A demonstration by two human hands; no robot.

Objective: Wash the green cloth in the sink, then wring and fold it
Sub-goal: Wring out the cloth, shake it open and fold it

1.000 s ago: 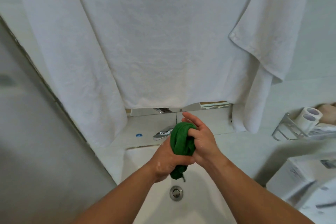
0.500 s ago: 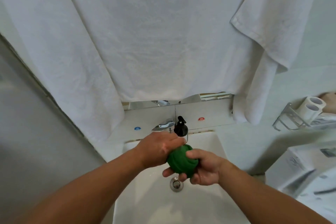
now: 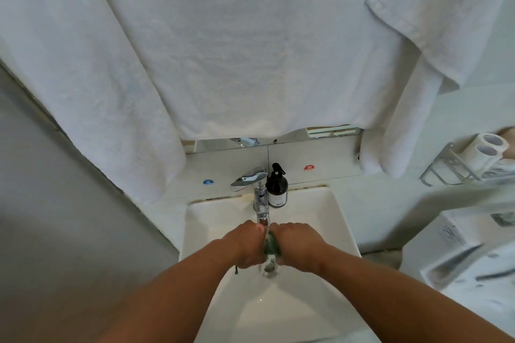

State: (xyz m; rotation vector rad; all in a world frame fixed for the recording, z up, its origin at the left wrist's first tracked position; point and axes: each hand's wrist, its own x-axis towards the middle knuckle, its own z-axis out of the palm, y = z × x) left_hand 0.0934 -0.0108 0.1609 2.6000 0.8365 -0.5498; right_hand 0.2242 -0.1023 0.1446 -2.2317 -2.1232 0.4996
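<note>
Both hands low in sink [image 3: 331,220] under tap [image 3: 260,203]: left hand [image 3: 245,248] and right hand [image 3: 299,245] clamped round green cloth [image 3: 271,243], pressed together above drain [image 3: 269,269]. Half second ago cloth showed as full ball; now only sliver visible. Likely rinse-squeeze; folding not begun.

You're in a bathroom: a white sink [image 3: 328,220] lies under your left hand [image 3: 245,248] and right hand [image 3: 299,245], with a chrome tap [image 3: 250,177] and dark pump bottle [image 3: 276,186] just beyond them. White towels [image 3: 223,50] hang above, and toilet rolls [image 3: 485,150] sit well off to the right.
</note>
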